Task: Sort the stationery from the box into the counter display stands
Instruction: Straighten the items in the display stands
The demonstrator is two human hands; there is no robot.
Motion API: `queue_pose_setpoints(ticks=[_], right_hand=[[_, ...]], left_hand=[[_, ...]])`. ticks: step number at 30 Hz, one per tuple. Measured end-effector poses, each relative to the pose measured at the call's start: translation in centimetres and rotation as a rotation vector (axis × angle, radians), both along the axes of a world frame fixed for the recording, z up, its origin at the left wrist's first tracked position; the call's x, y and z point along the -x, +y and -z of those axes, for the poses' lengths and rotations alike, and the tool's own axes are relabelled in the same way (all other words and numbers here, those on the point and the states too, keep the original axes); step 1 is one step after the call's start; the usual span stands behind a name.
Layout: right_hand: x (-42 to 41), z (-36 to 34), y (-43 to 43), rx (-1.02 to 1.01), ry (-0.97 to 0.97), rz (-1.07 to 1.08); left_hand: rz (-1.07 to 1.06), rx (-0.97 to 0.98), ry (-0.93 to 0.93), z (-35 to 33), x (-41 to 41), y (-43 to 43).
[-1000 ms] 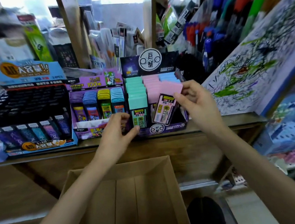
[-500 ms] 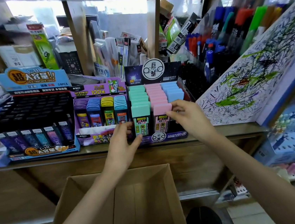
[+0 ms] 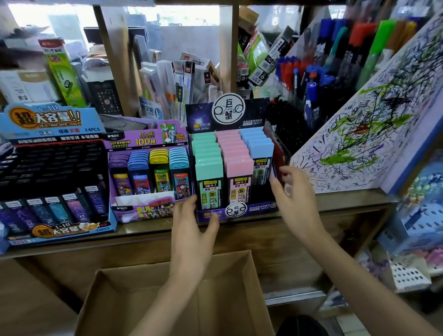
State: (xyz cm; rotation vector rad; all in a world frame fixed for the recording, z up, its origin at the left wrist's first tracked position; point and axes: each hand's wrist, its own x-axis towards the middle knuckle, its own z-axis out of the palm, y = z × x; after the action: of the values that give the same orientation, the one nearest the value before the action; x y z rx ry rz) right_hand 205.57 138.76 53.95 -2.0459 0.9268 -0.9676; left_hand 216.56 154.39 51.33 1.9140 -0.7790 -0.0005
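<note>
Nothing held in the left hand (image 3: 191,228): fingers loosely spread, thumb tip at the front lip of the dark display stand (image 3: 258,208), hard to say whether touching. Likewise the right hand (image 3: 294,198): relaxed and parted, nothing pinched, fingertips just beside the stand's right front corner, contact unclear through blur.

Filed in that stand, on the wooden counter (image 3: 338,205), in three columns running front to back: lead cases (image 3: 239,178), slim upright boxes with flat pastel caps, teal at left, pink in the middle, pale blue at right. Below the caps, labelled bodies marked 2B 0.7. Front teal and pink cases level with each other; front blue one set further back, with a dark gap before it.

Behind the front row, only caps visible. Small print on the labels too fine to read. Right wall of the stand partly covered by the right hand's fingers.

Below the counter, cut off by the lower edge, an open cardboard box (image 3: 113,299): plain brown inner walls and bottom seen between the two forearms, the rest covered by them.

Just left of the dark stand, a purple stand (image 3: 129,143) with four columns of capped cases: purple, blue, yellow, light blue. Further left, a blue stand (image 3: 43,120) packed with black-topped cases. At right, a tilted scribbled test board (image 3: 376,133), with racked pens (image 3: 339,52) behind it.
</note>
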Motion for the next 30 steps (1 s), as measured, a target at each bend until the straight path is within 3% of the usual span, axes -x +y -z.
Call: queue_pose_setpoints(ticks=[3, 7, 15, 18, 24, 30], right_hand=[[-0.3, 1.6, 0.8, -0.185, -0.034, -0.039], [-0.6, 2.8, 1.7, -0.256, -0.081, -0.046], [0.9, 2.6, 2.2, -0.19, -0.082, -0.043], [1.0, 1.2, 1.7, -0.147, -0.138, -0.025], [-2.2, -3.4, -0.5, -0.275, -0.352, -0.125], [-5.2, -3.4, -1.3, -0.289, -0.293, -0.126]], left_hand=[[-0.033, -0.001, 0.076, 0.7, 0.6, 0.1], [-0.013, -0.006, 0.114, 1.1, 0.4, 0.2], [0.012, -0.016, 0.049, 1.2, 0.5, 1.3], [0.034, 0.081, 0.017, -0.1, 1.3, 1.1], [0.102, 0.23, 0.092, -4.1, 0.4, -1.1], [0.151, 0.204, 0.155, -5.0, -0.2, -3.0]])
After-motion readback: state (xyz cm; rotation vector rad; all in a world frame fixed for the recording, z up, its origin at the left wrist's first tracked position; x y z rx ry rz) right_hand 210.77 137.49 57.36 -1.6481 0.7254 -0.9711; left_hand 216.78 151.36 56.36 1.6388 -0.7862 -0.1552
